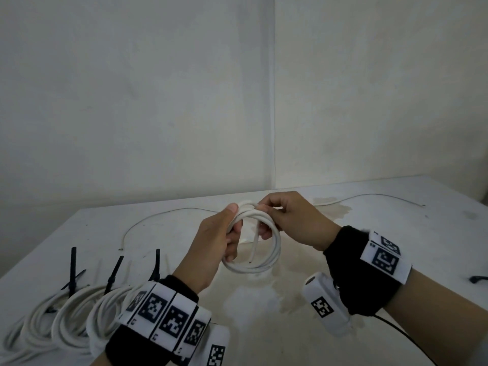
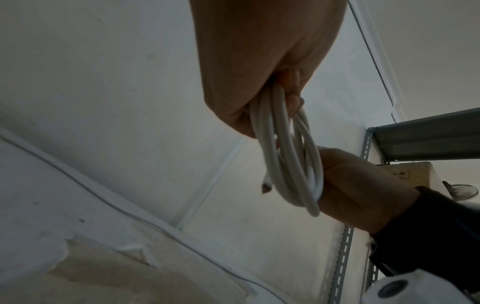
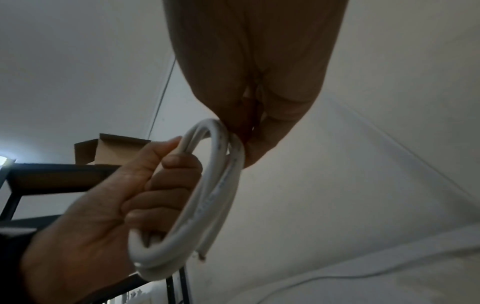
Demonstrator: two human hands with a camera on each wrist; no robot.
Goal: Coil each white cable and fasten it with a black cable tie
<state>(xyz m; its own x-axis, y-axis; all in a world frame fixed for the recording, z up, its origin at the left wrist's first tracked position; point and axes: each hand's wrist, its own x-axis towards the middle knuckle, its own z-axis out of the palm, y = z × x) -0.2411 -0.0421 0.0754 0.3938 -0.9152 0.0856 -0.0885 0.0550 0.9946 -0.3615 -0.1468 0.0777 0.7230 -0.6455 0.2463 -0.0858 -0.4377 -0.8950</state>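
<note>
Room: bare white walls, pale stained desk (image 1: 343, 326). Item: white cable (image 1: 260, 243), coiled, held up between both hands. Left hand (image 1: 219, 241) grips the coil's left side, fingers curled through it; right hand (image 1: 287, 220) pinches the top strands. A cut end hangs inside the loop, below the right fingers. Step: coiling seemingly done; a black tie comes next, one hand keeping the coil.

White coiled cable (image 1: 266, 256), black cable ties (image 1: 114, 273), black wristbands (image 1: 361, 281) carrying black-and-white square-patterned tags (image 1: 384, 261), pale stained worktop (image 1: 396, 225).
</note>
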